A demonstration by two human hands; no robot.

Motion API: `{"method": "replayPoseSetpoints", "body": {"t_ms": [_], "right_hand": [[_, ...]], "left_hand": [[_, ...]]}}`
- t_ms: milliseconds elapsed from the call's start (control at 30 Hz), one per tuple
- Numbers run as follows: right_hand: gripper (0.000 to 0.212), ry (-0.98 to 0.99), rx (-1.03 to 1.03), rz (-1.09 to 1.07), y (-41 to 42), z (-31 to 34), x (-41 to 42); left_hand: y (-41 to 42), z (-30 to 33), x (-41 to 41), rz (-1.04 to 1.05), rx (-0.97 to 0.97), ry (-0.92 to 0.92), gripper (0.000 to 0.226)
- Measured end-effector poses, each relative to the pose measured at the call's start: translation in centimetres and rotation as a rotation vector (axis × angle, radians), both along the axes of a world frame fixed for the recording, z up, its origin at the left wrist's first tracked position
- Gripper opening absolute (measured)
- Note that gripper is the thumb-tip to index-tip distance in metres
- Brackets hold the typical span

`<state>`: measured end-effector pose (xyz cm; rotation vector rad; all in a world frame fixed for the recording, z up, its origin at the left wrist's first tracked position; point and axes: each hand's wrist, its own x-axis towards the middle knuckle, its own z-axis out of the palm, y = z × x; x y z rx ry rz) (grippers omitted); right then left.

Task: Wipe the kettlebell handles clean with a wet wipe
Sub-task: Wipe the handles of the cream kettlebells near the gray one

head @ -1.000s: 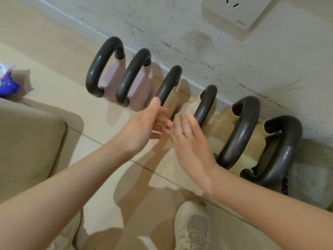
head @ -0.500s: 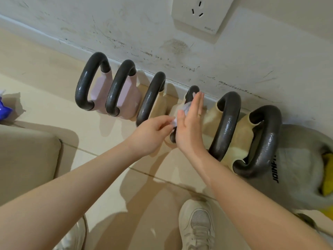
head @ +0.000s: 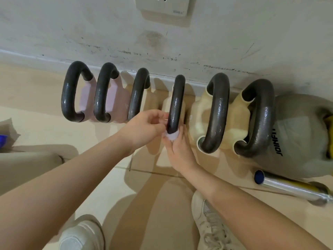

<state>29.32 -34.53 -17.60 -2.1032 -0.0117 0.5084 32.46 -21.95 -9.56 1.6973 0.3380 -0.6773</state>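
Your right hand point(head: 178, 148) and left hand point(head: 144, 129) both pinch the wet wipe point(head: 171, 135) under the fourth kettlebell handle point(head: 175, 103).

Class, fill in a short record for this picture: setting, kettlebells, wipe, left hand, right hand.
setting: floor beside a scuffed wall
kettlebells: six dark handles in a row; the fourth handle is being wiped
wipe: at that handle's near end
left hand: pinches the wipe
right hand: under the wipe, pressing it up
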Motion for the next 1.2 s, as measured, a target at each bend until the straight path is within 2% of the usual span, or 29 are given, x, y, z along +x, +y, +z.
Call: {"method": "replayPoseSetpoints", "body": {"t_ms": [67,167,267,400,567,733,867,1000,1200], "right_hand": [[0.076,-0.074,-0.100,0.038,0.0,-0.7,-0.5],[0.071,-0.051,0.050,-0.094,0.9,-0.3,-0.3],[0.064,-0.033,0.177,-0.182,1.5,0.4,-0.3],[0.063,0.018,0.167,-0.179,1.5,0.2,-0.8],[0.056,-0.012,0.368,-0.308,2.0,3.9,2.5],[0.041,0.190,0.212,-0.424,2.6,6.7,10.8],[0.022,0.355,0.237,-0.439,2.5,7.0,13.2],[0.031,0.369,0.248,-0.351,2.0,6.7,11.9],[0.021,0.509,0.263,-0.478,2.0,7.1,14.4]], "left_hand": [[-0.3,0.0,-0.2,0.026,0.031,-0.011,0.026],[-0.2,-0.2,-0.4,0.049,0.079,-0.027,0.016],[-0.3,-0.2,-0.4,0.078,0.042,-0.006,0.021],[-0.6,0.2,-0.4,0.117,-0.019,0.016,0.029],[-0.4,0.2,0.0,0.094,0.009,0.007,0.041],[-0.8,-0.2,0.7,0.099,0.034,-0.030,0.025],[-0.6,-0.5,1.4,0.071,0.028,-0.028,0.024],[-1.4,-0.5,2.3,0.031,0.080,-0.069,0.044],[-2.0,-0.3,3.2,-0.013,0.031,-0.019,0.027]]}}
